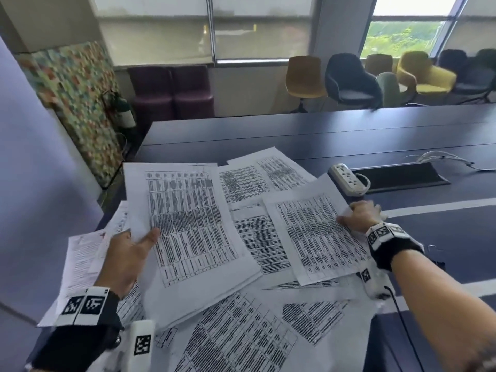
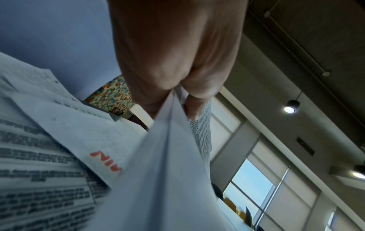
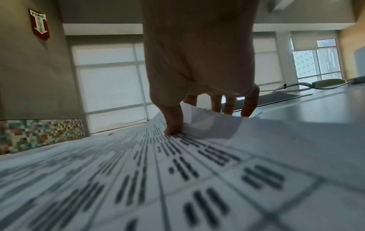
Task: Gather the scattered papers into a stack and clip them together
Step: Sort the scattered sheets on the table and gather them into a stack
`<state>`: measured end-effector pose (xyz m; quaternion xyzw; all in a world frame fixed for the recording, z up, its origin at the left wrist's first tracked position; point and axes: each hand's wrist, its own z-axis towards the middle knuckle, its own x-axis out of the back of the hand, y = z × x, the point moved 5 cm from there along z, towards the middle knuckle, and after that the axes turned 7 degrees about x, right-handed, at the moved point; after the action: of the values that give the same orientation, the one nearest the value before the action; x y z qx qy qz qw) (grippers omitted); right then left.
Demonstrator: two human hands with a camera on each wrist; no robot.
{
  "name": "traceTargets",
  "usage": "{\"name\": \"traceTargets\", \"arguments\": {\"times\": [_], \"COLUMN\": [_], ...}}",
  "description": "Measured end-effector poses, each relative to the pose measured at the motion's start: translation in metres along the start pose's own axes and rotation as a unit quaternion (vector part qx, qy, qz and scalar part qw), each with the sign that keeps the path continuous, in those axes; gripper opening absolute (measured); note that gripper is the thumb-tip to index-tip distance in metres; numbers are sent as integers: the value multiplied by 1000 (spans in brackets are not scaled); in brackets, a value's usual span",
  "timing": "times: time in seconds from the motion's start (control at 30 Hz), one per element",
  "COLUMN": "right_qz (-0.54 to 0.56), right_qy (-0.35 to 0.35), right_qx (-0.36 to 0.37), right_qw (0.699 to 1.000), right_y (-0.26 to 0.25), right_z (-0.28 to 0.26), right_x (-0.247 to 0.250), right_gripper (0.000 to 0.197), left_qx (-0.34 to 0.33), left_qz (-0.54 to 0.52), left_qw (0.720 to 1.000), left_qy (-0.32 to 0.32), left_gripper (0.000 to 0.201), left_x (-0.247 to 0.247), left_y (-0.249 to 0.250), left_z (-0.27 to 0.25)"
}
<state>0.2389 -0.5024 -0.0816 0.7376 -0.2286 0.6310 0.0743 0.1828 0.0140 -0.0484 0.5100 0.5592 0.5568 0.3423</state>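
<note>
Printed white papers lie scattered and overlapping on the dark blue table. My left hand pinches a few sheets with printed tables at their left edge, thumb on top, and lifts them off the pile; the left wrist view shows the sheets gripped between thumb and fingers. My right hand pinches the right edge of another printed sheet. In the right wrist view the thumb presses down on that sheet while the fingers curl under its raised edge. No clip shows clearly.
A white power strip and a black cable hatch with white cables lie on the table beyond my right hand. Chairs stand behind the table by the windows. A patterned panel leans at the left.
</note>
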Motion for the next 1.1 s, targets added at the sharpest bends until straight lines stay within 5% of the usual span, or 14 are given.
{"name": "traceTargets", "arguments": {"times": [0.2,0.33,0.63,0.83,1.1], "right_qz": [125,70,92,182,354], "right_qy": [-16,14,-25,61,-69], "right_qx": [27,11,48,69,119], "right_qw": [992,997,994,979,925], "right_y": [2,-3,-15,-9,-11], "right_z": [6,-5,-6,-20,-63], "right_x": [3,8,7,30,75], "right_gripper": [26,12,15,6,30], "left_qx": [13,15,22,-1,22], "left_qz": [29,44,76,101,73], "left_qw": [999,999,997,995,997], "left_qy": [-7,0,-8,-1,-7], "left_gripper": [19,22,23,17,15], "left_x": [-8,-8,-14,-11,-5], "left_y": [-17,-17,-24,-21,-35], "left_z": [8,3,-12,-20,-15]}}
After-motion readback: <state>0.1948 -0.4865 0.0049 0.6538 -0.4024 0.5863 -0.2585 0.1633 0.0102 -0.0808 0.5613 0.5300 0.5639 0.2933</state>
